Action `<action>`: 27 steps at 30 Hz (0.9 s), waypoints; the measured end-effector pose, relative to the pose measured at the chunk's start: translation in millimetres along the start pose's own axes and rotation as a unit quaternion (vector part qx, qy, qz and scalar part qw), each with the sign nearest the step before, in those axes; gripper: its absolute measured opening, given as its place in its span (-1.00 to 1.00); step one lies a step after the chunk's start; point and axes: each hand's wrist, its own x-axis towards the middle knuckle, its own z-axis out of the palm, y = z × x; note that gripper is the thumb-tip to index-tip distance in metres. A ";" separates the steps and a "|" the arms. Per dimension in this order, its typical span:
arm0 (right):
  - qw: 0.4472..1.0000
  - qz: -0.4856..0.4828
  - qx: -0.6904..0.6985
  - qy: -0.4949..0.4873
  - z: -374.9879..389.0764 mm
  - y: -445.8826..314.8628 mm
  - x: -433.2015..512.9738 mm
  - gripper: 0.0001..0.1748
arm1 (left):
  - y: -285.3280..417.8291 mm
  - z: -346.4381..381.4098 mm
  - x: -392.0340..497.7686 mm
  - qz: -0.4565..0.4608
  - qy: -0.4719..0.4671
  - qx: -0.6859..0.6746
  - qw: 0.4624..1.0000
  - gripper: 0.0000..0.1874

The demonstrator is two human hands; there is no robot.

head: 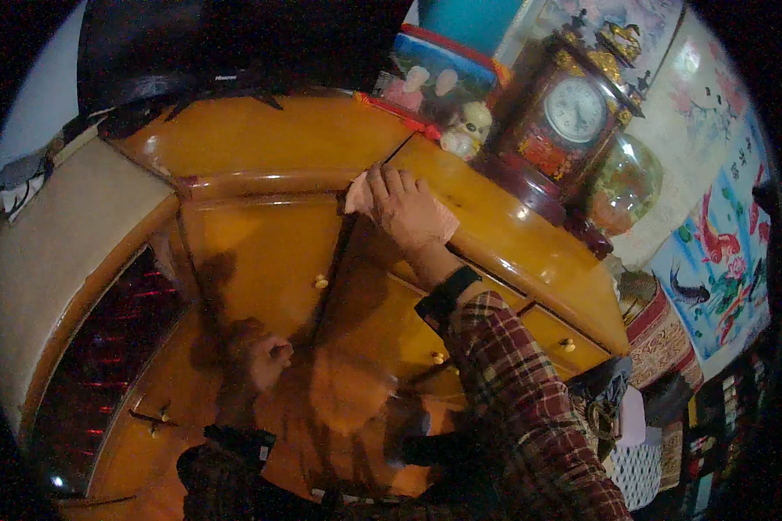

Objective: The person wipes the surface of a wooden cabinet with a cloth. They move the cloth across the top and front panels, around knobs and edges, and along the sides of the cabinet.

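Observation:
My right hand (401,205) presses a pink cloth (446,223) flat onto the rounded front edge of a glossy wooden cabinet (267,140). The cloth shows on both sides of the hand; its middle is hidden under the palm. The fingers lie over the seam between two sections of the cabinet top. My left hand (270,361) hangs lower down in front of the cabinet doors, loosely curled, with nothing visible in it. A door with a small round knob (320,281) is above and to the right of the left hand.
A television (234,45) stands at the back left. To the right are a framed photo (430,78), a dog figurine (467,130), an ornate clock (544,124) and a glass globe ornament (625,185). A tan side panel (72,215) with a dark glass door (114,358) flanks the left.

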 end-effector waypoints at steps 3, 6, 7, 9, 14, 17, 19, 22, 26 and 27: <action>0.998 -0.012 -0.050 0.025 -6.2 12.9 -21.3 -0.33 | -3.2 -3.1 -0.6 -0.001 -0.010 -0.007 1.000 -0.84; 0.997 -0.008 -0.075 0.008 -23.7 37.9 -58.8 -0.31 | -10.9 -7.0 -5.1 0.027 -0.009 0.009 1.000 -0.82; 0.997 -0.001 -0.074 -0.012 -31.3 46.6 -74.7 -0.30 | -15.5 -8.2 -6.2 0.022 -0.016 0.017 0.999 -0.81; 0.994 0.027 -0.073 -0.072 -46.0 63.2 -107.4 -0.30 | -28.5 -12.6 -3.3 0.064 -0.035 0.000 0.997 -0.79; 0.996 0.057 -0.062 -0.024 -76.2 102.8 -188.7 -0.30 | -64.8 -20.0 15.6 0.009 -0.038 0.063 0.997 -0.78; 0.991 0.079 -0.100 -0.037 -88.6 125.2 -231.8 -0.28 | -73.0 -21.2 14.3 0.071 -0.037 0.158 0.984 -0.75; 0.983 0.099 -0.141 -0.060 -90.6 135.2 -252.7 -0.27 | -72.0 -21.0 12.2 0.160 -0.021 0.204 0.966 -0.74; 0.985 0.124 -0.107 -0.049 -97.7 150.0 -281.3 -0.24 | -69.8 -19.7 11.0 0.110 -0.050 0.098 0.988 -0.71; 0.982 0.098 -0.150 -0.054 -94.9 164.6 -297.5 -0.25 | -80.5 -23.0 14.6 -0.017 -0.090 -0.079 0.993 -0.68; 0.980 0.086 -0.165 -0.067 -93.2 167.4 -299.7 -0.24 | -85.8 -24.7 14.2 0.000 -0.083 -0.100 0.992 -0.71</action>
